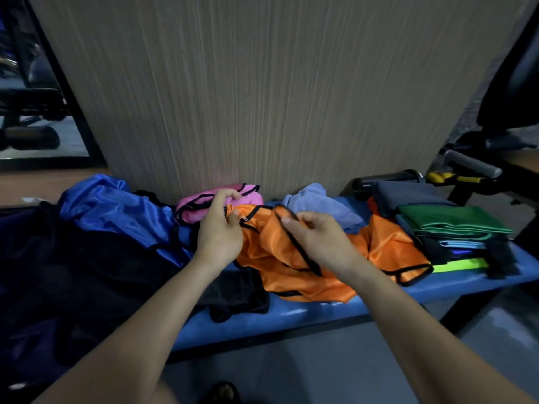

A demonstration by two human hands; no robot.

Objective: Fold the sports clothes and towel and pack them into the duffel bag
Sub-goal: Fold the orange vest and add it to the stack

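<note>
Holding one orange garment (pixel 294 258) by its black-trimmed upper edge: left hand (pixel 218 228) pinches the trim near the pink garment (pixel 204 204); right hand (pixel 318 237) pinches the trim further right, fingers curled round it. The garment lies crumpled on the blue counter (pixel 291 313), unfolded.

Also on the counter: a blue satin garment (pixel 116 208) and a black garment (pixel 236 295) to the left, a light-blue cloth (pixel 320 204) behind, and a folded stack (pixel 446 228) at right. A dark mass at far left may be the duffel bag; this cannot be confirmed.

Risks, as judged: slick fabric may slide from a pinch grip; a lift may drag the neighbouring pink garment or black garment along; a wide spread may nudge the folded stack.
</note>
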